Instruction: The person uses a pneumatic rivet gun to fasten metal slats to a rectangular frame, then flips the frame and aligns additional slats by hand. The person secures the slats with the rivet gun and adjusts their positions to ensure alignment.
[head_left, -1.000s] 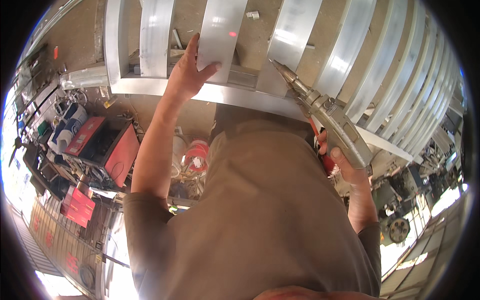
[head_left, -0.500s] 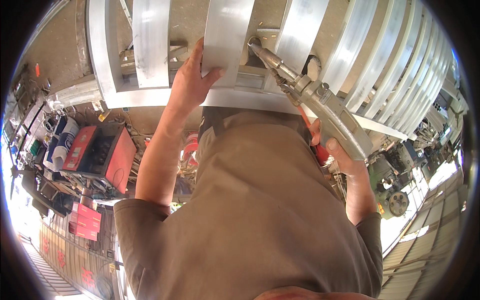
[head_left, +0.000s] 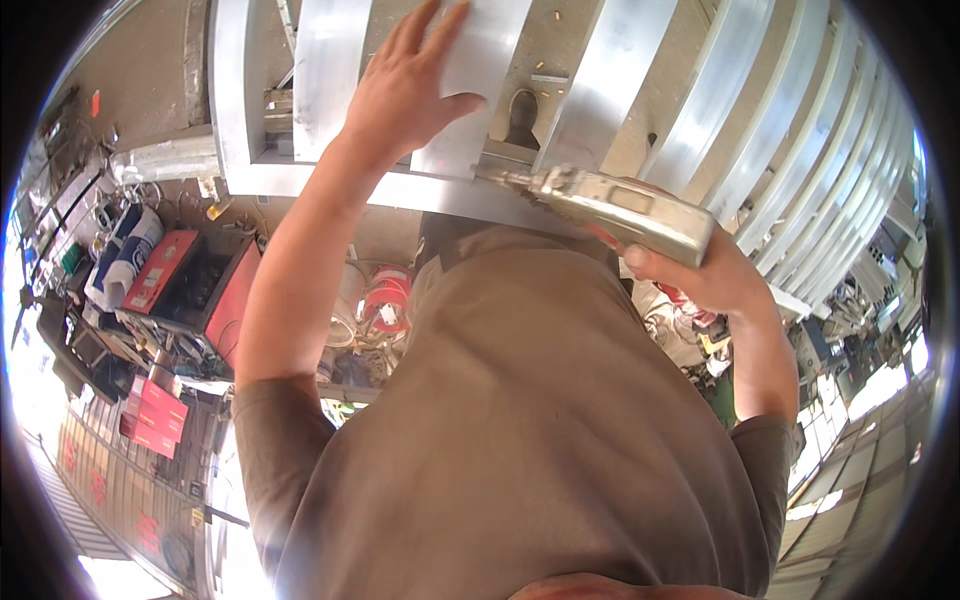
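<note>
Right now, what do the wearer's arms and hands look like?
Short, plain brown sleeves match the shirt. Below them both forearms are bare, with no wristwear visible. The left hand is ungloved; the right hand, partly hidden, shows no glove.

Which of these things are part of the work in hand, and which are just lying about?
Part of the work:
Grey metal tool, held in the right grip
Silvery slatted frame, the left grip over one slat, contact unclear

Seemingly lying about:
Red-and-black open cabinet
Red boxes
Blue-and-white bundle
Red bucket-like container
</note>
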